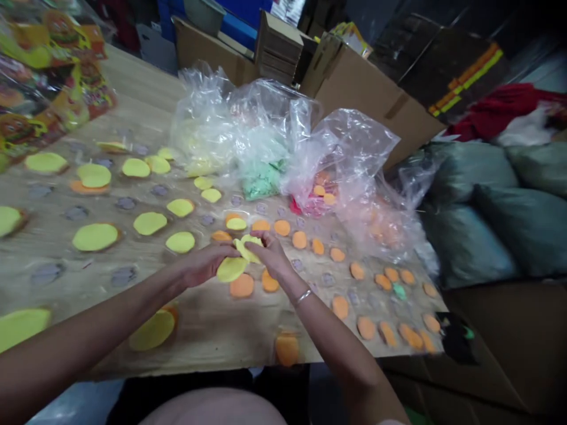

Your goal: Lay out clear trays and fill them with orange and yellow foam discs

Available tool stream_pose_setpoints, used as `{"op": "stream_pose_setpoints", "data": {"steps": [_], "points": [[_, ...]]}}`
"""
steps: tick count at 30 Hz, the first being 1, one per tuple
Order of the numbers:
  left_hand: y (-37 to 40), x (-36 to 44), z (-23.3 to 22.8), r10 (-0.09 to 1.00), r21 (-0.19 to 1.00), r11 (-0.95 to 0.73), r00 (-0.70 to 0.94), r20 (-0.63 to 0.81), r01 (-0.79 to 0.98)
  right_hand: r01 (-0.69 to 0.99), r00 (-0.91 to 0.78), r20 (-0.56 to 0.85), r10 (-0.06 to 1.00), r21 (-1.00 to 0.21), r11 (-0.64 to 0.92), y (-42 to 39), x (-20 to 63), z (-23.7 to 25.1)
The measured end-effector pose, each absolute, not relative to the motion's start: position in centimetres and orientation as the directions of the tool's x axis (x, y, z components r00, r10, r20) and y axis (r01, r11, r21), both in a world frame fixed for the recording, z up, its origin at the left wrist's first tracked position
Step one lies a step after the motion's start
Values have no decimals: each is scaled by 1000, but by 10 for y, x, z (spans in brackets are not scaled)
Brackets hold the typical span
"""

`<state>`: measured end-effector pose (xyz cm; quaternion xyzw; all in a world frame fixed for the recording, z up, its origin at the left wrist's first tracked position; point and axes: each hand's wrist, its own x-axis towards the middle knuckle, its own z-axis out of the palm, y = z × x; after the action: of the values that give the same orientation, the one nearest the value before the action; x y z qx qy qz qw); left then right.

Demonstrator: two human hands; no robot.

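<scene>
Near the middle of the table, my left hand [211, 262] and my right hand [271, 254] meet over several thin yellow discs [248, 247]. Both hands have their fingers closed on these discs, which overlap and fan apart a little. One yellow disc [231, 270] hangs lower, by the left fingertips. Beneath and around the hands lie orange discs [241, 285] on the table. To the left, yellow discs [95, 236] rest on orange ones in clear plastic trays. To the right, rows of orange discs [340, 307] lie without yellow on top.
Along the far edge stand clear plastic bags [208, 130] holding yellow, green [266, 171], pink and orange pieces. Printed burger packages [48, 77] are piled at the far left. Cardboard boxes [367, 94] stand behind the table [146, 82]. Filled greenish sacks [522, 218] are stacked at the right.
</scene>
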<state>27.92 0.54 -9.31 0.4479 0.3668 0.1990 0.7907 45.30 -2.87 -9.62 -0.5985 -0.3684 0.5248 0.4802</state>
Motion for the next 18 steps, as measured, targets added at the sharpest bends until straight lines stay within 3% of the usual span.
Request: {"op": "stream_pose_setpoints", "data": {"steps": [4, 10, 13, 16, 18], "points": [[-21, 289, -96, 642, 871, 482, 639, -424, 94, -18, 189, -197, 962, -980, -197, -65, 464, -99], [-40, 299, -95, 612, 810, 582, 613, -500, 79, 134, 257, -78, 963, -984, -115, -85, 469, -114], [-45, 304, -97, 612, 797, 600, 599, -517, 75, 45, 244, -171, 955, -981, -188, -90, 472, -113], [-49, 307, -96, 661, 813, 582, 579, -477, 7, -144, 87, -354, 931, -929, -340, -95, 476, -109], [-51, 308, -96, 710, 857, 516, 563, -422, -8, -182, 5, -406, 914, -899, -398, -97, 478, -108]]}}
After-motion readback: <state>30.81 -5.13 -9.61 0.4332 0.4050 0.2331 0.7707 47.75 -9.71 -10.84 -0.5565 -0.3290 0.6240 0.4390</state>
